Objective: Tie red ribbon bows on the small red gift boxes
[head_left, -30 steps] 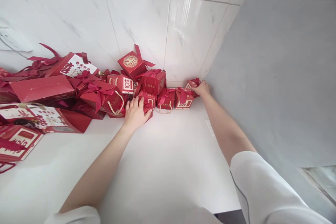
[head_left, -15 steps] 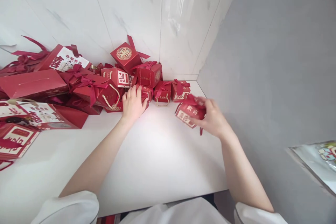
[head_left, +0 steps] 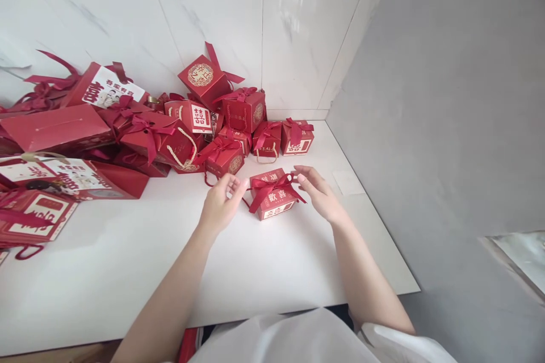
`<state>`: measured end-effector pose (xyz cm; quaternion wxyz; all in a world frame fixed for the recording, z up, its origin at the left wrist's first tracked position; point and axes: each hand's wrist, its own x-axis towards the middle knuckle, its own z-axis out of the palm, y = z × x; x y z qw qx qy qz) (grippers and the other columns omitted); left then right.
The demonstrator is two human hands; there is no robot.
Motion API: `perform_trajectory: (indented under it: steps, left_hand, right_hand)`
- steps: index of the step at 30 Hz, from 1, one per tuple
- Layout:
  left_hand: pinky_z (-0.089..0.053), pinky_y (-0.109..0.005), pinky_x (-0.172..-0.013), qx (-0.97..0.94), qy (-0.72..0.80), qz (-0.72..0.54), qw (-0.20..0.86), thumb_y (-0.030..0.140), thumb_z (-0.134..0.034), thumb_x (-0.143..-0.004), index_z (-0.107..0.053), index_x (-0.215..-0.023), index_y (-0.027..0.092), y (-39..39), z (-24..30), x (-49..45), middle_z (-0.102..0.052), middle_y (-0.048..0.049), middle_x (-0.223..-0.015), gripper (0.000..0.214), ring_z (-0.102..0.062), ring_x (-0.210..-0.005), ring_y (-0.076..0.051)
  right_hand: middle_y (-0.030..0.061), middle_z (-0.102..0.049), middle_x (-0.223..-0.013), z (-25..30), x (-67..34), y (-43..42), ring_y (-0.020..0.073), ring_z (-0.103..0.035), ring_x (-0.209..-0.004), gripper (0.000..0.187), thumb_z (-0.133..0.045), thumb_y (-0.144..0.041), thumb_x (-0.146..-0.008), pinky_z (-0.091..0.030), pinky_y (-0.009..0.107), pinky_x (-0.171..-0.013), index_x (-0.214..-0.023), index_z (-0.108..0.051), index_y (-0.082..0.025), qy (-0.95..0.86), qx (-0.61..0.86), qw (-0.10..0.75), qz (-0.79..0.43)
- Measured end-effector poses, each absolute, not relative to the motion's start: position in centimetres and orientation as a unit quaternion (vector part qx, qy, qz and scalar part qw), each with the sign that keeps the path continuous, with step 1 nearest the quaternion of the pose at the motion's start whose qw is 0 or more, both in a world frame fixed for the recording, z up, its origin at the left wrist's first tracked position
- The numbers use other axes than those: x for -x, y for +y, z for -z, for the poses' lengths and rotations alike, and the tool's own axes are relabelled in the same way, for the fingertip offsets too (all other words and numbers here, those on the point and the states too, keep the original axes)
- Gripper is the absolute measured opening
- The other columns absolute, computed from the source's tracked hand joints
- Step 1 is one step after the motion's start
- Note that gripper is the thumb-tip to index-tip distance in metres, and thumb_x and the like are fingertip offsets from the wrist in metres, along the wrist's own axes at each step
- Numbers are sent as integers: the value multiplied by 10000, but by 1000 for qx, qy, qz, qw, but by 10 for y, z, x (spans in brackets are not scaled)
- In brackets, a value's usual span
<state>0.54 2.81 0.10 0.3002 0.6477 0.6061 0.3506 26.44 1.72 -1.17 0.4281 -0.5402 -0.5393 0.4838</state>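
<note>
A red gift box (head_left: 276, 198) with a dark red ribbon bow and pale printed panels sits on the white table between my hands. Just left of it is my left hand (head_left: 219, 201), its fingers loosely bent and the thumb apart, with nothing seen in it. At the box's right side, close to the bow, my right hand (head_left: 319, 194) has its fingers stretched and apart. Whether its fingertips touch the ribbon I cannot tell. Behind my left hand stands a smaller red box (head_left: 222, 161) with a bow and a round gold emblem.
Several red gift boxes and bags are heaped along the tiled wall (head_left: 221, 0), among them a box with a rope handle (head_left: 155, 136) and a tilted box (head_left: 204, 79) on top. A grey wall (head_left: 426, 96) borders the white table (head_left: 264, 272) on the right.
The gift box that was in my right hand has moved left and now stands on the table, let go. My left hand has come off the boxes at the pile and drawn nearer to me.
</note>
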Motion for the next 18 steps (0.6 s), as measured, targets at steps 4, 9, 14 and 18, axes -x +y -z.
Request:
perform_trajectory:
  steps: [4, 9, 14, 18]
  left_hand:
    - [-387, -270, -658, -646, 587, -321, 368, 577, -569, -890, -544, -673, 194, 17, 12, -10, -582, 17, -694, 441, -516, -688, -143]
    - [-308, -258, -562, -577, 548, -345, 498, 523, -677, -822, -446, -591, 183, 16, 17, -1, -434, 37, -583, 470, -388, -576, -113]
    - [-302, -254, -572, -552, 515, -380, 535, 491, -670, -843, -432, -580, 178, 22, 18, 6, -400, 30, -598, 473, -367, -597, -111]
    - [-311, -260, -569, -569, 519, -366, 522, 511, -645, -851, -481, -576, 177, 20, 16, 5, -422, 21, -585, 463, -385, -593, -117]
  right_hand:
    - [52, -672, -1110, 33, -250, 17, 203, -649, -949, 436, -571, -602, -923, -514, 365, -862, -1193, -565, -261, -513, 491, 462, -532]
    - [-3, -633, -829, 31, -238, 11, 169, -607, -742, 394, -587, -565, -929, -492, 327, -730, -1157, -579, -244, -524, 487, 469, -517]
    - [8, -670, -801, 24, -244, 10, 165, -612, -720, 300, -589, -513, -943, -470, 321, -729, -1040, -644, -234, -491, 440, 488, -572]
    - [15, -700, -805, 23, -250, 12, 151, -590, -657, 276, -637, -481, -920, -398, 290, -619, -1053, -652, -240, -458, 406, 460, -643]
